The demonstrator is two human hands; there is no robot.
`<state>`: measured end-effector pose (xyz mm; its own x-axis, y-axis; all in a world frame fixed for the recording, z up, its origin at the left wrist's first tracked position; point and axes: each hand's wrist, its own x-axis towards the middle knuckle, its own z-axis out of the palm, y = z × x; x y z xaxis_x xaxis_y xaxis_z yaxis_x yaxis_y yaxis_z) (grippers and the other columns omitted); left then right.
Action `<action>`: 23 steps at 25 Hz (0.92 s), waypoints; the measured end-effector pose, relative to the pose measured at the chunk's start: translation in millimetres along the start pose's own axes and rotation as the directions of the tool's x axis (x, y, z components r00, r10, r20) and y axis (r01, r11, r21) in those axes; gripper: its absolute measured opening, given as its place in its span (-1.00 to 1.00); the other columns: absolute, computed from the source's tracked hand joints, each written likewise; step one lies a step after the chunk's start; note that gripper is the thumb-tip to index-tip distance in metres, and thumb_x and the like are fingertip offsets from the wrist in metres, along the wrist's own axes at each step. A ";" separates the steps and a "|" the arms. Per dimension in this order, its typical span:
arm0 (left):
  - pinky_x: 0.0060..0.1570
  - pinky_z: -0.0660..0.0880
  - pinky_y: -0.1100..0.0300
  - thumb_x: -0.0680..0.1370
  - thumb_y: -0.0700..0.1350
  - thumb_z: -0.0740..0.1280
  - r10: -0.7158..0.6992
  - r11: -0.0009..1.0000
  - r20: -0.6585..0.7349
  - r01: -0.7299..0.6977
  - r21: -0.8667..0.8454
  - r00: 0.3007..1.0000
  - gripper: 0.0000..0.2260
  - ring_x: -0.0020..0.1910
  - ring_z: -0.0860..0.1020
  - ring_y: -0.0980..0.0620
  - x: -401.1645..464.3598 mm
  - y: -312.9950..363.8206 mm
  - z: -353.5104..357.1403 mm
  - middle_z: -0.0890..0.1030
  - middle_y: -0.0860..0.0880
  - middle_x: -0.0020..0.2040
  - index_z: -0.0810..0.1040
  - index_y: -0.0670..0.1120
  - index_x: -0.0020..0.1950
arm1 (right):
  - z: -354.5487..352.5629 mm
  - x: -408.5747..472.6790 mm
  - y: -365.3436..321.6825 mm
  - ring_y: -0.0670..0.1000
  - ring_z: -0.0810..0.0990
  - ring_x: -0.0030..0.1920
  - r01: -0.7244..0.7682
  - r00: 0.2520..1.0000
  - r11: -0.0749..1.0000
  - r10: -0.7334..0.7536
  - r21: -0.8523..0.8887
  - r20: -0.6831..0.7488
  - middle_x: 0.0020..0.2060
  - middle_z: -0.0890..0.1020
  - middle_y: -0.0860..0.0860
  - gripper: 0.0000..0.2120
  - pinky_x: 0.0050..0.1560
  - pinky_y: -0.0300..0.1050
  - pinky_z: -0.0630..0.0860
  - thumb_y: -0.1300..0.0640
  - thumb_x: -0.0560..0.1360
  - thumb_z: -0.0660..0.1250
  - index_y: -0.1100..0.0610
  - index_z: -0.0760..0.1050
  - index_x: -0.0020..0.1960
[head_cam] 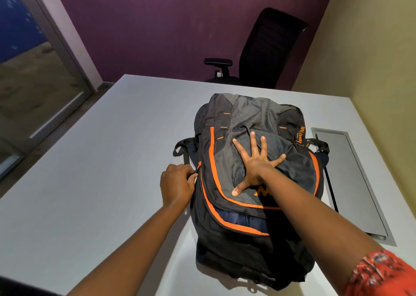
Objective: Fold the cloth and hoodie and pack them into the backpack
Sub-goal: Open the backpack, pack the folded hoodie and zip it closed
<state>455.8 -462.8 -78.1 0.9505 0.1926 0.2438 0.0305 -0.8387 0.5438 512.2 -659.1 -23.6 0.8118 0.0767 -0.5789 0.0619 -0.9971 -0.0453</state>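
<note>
Head view: a stuffed black and grey fabric backpack with orange trim (pixel 252 183) lies flat on the pale grey worktop (pixel 90 172) under both hands.

The right hand (pixel 255 167) presses down on the backpack's grey front panel with all fingers straight and spread wide, holding nothing. The left hand (pixel 177 184), at the bag's left edge, has curled fingers pinching the small black zipper pull (pixel 196 170). Just nearer than the right hand, dark blue fabric (pixel 236 219) shows in a gap between the orange-edged zip lines; which garment it is cannot be told.
</note>
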 end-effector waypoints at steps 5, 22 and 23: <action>-0.32 0.37 0.12 0.36 -0.25 0.48 0.148 0.987 0.034 -0.149 0.060 0.988 -0.88 -0.30 0.53 -0.10 -32.3 -0.6 -6.8 0.59 -0.03 -0.39 0.59 -0.11 -0.34 | 0.5 -4.3 0.3 0.23 -0.59 0.34 0.010 0.999 1.000 -0.010 -0.011 -0.038 0.30 -0.65 0.01 0.40 0.15 0.65 -0.14 -0.32 0.01 0.54 -0.28 -0.62 0.25; 0.46 -0.12 0.12 0.61 0.10 -0.06 0.570 0.772 0.404 -0.634 0.034 0.715 -0.48 0.52 -0.03 0.10 -76.6 -10.6 -4.9 0.06 -0.03 0.54 0.02 -0.06 0.54 | 56.5 -31.0 9.5 0.11 -0.19 0.52 0.105 0.849 0.992 -0.049 0.077 -0.526 0.53 -0.12 0.06 0.02 0.38 0.38 -0.11 -0.30 0.28 0.41 -0.11 -0.12 0.52; 0.47 -0.16 0.13 0.60 0.12 -0.06 0.582 0.766 0.447 -0.642 -0.021 0.680 -0.45 0.52 -0.07 0.11 -72.1 -13.9 -7.4 0.00 -0.01 0.55 -0.03 -0.06 0.54 | 66.3 -37.0 7.2 0.10 0.05 0.50 0.149 0.730 0.985 -0.054 0.082 -0.681 0.49 0.15 0.10 -0.12 0.38 0.33 0.03 -0.18 0.29 0.46 -0.03 0.14 0.49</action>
<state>384.5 -461.3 -97.3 0.8019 -0.5847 0.1229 -0.5934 -0.7556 0.2772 444.1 -669.0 -56.5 0.9849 0.1090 0.1346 0.1346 -0.9709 -0.1980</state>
